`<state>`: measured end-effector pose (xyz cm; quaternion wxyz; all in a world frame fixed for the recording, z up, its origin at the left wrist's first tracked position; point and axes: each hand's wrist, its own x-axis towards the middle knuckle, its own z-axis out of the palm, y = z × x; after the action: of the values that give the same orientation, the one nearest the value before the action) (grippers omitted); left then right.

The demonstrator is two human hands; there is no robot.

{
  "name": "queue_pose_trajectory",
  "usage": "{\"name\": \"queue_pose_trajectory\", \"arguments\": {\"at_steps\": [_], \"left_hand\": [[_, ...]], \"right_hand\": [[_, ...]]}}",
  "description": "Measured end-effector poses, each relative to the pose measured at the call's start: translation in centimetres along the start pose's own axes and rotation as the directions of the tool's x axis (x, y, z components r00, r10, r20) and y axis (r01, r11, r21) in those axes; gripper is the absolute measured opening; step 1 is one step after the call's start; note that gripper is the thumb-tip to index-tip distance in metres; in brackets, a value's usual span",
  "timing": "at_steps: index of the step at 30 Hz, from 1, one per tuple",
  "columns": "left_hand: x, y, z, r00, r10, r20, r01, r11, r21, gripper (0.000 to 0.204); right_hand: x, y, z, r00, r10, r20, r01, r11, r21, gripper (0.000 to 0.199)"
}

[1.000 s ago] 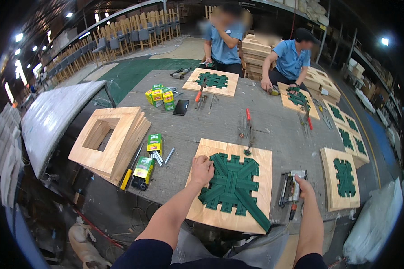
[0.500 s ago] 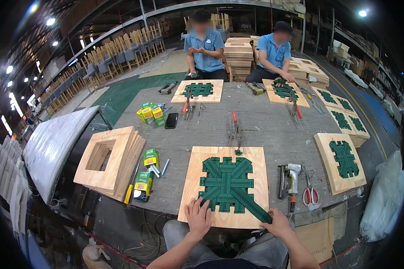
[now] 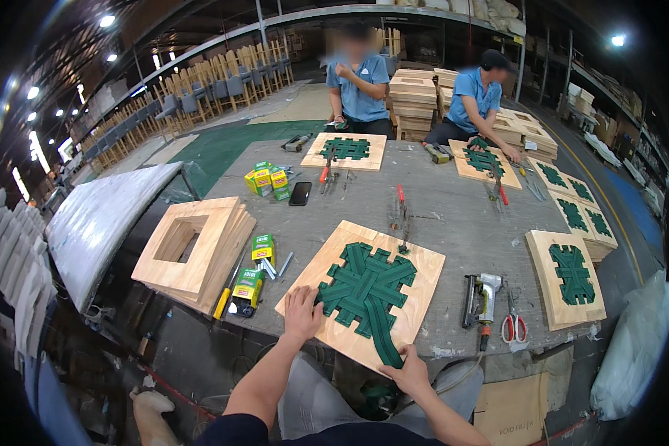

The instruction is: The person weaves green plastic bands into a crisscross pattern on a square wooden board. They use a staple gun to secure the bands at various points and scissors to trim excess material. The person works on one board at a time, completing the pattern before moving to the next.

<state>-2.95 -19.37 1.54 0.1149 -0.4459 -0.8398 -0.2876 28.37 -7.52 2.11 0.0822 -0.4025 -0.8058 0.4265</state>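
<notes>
A square wooden panel (image 3: 416, 308) lies turned at an angle before me, its near corner at the table's front edge. Green webbing straps (image 3: 366, 281) criss-cross over its middle, with short tabs round the edge. One strap's loose tail (image 3: 384, 338) runs toward me. At its end, my right hand (image 3: 409, 372) pinches the tail between thumb and fingers, by the panel's near corner. My left hand (image 3: 303, 314) lies on the panel's left corner, fingers stretched out and fingertips beside the webbing. A red-handled tool (image 3: 402, 212) lies just beyond the panel.
To the left are stacked wooden frames (image 3: 189, 249), staple boxes (image 3: 248, 286) and a yellow-handled tool (image 3: 222, 302). A staple gun (image 3: 487, 297), red-handled scissors (image 3: 514, 325) and a strapped panel (image 3: 569, 279) lie right. Two co-workers in blue shirts (image 3: 363, 89) sit across the table (image 3: 334, 193).
The panel has turned clockwise, and the strap tail now points more toward me. My right hand, still gripping it, has moved left; my left hand has shifted up and left with the panel's corner.
</notes>
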Motion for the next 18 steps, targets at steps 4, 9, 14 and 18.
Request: {"name": "queue_pose_trajectory", "arguments": {"at_steps": [4,9,14,18], "left_hand": [[-0.3,0.1,-0.8,0.996,-0.049,-0.073,0.054,0.995,0.079,0.041],[-5.4,8.6,0.2,0.909,-0.324,0.261,0.412,0.784,-0.463,0.029],[-12.4,15.8,-0.3,0.339,-0.001,0.941,0.932,0.137,-0.336,0.053],[-12.9,17.8,0.4,0.35,0.091,0.932,0.936,-0.006,-0.351,0.051]], "right_hand": [[-0.1,-0.4,0.7,0.999,-0.02,-0.037,0.021,0.999,0.024,0.077],[-1.7,4.7,1.0,0.994,0.093,0.058,-0.108,0.932,0.346,0.044],[-5.8,4.3,-0.7,0.966,0.077,0.246,-0.204,0.811,0.549,0.025],[-10.5,1.6,-2.6,0.96,-0.003,0.281,-0.156,0.826,0.541,0.027]]}}
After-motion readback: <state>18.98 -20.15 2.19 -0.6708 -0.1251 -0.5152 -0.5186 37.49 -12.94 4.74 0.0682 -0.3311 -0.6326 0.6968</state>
